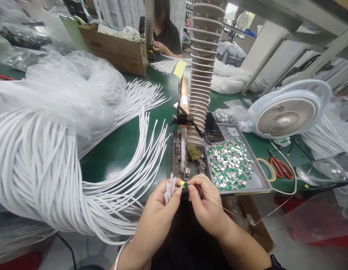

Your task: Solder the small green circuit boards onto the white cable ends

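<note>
My left hand is closed around several white cables, whose cut ends stick up between thumb and fingers. At its fingertips is a small green connector board with a yellow bit beside it. My right hand is pinched at the board's other side, with a thin solder wire running from its fingers toward the lower right. Just above the fingertips points the tip of an upright soldering iron with a wooden handle, clamped in a stand. Whether tip and board touch is hard to see.
A grey tray of small green-and-silver connectors lies right, with a phone at its corner. Beyond are tape, red-handled scissors and a fan. A ribbed hose hangs centrally. White cable bundles fill the left; a person sits opposite.
</note>
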The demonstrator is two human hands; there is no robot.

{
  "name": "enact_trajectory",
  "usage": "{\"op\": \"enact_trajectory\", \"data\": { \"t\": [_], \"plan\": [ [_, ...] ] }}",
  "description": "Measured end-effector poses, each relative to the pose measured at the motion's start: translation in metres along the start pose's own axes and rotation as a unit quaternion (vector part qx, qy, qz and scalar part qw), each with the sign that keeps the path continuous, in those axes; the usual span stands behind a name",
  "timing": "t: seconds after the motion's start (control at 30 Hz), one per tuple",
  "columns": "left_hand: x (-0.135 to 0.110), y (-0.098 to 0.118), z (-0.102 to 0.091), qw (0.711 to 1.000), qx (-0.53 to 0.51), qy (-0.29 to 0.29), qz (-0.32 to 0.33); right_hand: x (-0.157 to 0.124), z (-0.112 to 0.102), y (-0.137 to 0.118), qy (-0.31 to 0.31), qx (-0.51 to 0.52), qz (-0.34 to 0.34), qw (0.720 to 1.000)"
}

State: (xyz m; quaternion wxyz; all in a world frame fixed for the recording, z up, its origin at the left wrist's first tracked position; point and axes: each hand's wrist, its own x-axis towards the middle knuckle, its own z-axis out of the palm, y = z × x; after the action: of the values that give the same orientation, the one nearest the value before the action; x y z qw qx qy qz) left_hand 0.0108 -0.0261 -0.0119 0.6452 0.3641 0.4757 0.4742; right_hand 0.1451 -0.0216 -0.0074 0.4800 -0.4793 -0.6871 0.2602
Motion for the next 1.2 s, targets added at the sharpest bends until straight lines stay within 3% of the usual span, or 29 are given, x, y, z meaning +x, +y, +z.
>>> {"op": "enact_trajectory", "data": {
  "t": [0.57,0.87,1.07,1.2],
  "plan": [
    [-0.002,0.001,0.001,0.999,0.032,-0.013,0.003,-0.005,0.003,0.003,0.008,0.037,0.023,0.999],
    [0.001,0.003,0.004,1.000,0.007,0.027,-0.008,-0.004,0.003,0.002,0.064,-0.049,-0.098,0.992],
    [0.004,0.007,0.006,0.999,-0.018,0.038,-0.015,-0.011,0.003,0.005,0.131,-0.072,-0.133,0.980],
    [0.006,0.010,0.009,0.999,-0.030,0.038,-0.015,-0.015,0.004,0.004,0.138,-0.072,-0.153,0.976]
  ]
}}
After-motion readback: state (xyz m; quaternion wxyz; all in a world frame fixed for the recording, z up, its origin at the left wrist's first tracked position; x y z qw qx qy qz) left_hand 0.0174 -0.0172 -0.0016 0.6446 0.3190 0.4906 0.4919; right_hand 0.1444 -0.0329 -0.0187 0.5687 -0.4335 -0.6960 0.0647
